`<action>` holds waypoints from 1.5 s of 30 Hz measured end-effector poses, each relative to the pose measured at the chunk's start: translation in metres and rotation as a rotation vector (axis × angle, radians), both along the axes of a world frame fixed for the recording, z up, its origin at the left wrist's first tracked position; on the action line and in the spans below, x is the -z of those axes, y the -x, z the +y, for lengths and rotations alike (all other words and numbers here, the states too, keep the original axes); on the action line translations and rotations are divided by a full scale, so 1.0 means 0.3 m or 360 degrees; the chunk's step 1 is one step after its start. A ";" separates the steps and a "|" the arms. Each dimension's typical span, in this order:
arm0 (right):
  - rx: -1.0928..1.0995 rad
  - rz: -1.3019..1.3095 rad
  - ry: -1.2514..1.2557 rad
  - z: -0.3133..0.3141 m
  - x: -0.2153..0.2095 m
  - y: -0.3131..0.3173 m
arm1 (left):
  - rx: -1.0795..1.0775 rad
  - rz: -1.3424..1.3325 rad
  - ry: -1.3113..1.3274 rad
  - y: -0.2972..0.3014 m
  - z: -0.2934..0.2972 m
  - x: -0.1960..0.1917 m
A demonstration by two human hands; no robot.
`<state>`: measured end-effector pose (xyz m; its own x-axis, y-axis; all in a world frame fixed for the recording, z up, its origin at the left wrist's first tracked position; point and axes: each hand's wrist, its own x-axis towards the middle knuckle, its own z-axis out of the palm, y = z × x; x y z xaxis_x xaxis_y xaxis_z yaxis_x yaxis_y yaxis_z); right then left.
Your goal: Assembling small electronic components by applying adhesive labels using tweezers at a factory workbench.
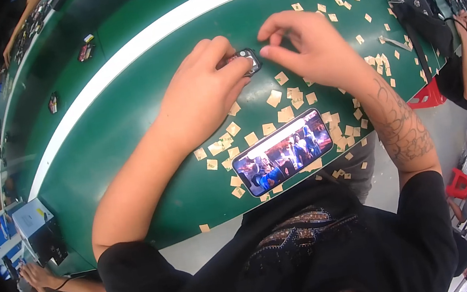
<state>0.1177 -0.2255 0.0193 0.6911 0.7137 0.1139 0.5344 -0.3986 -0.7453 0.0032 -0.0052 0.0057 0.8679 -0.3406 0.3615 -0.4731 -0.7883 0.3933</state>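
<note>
My left hand (210,83) is closed around a small black electronic device (250,61) with round silver parts on its face, pressing it on the green table. My fingers cover its left part, so I cannot tell its exact kind. Just to the right, my right hand (305,43) hovers with thumb and index finger apart and nothing visible between them. Below both hands lies a phone (282,154) with a colourful video on its screen, on top of some small beige paper squares (286,114). Many more such squares are scattered to the right.
A white strip (129,44) curves across the green table (139,111); two similar small devices (86,51) lie beyond it. At right are a metal tool (395,42) and a black bag (420,9). A box (38,224) stands at left. Other people work on both sides.
</note>
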 end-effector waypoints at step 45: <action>0.0116 -0.0425 -0.0424 -0.150 0.063 -0.012 | -0.0534 0.0099 0.0182 -0.123 0.277 -0.041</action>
<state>0.1214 -0.2705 0.0003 0.6600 0.5849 0.4715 0.7011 -0.2539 -0.6664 0.0400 0.0779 0.0182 0.9462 0.0067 0.3235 -0.1676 -0.8451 0.5077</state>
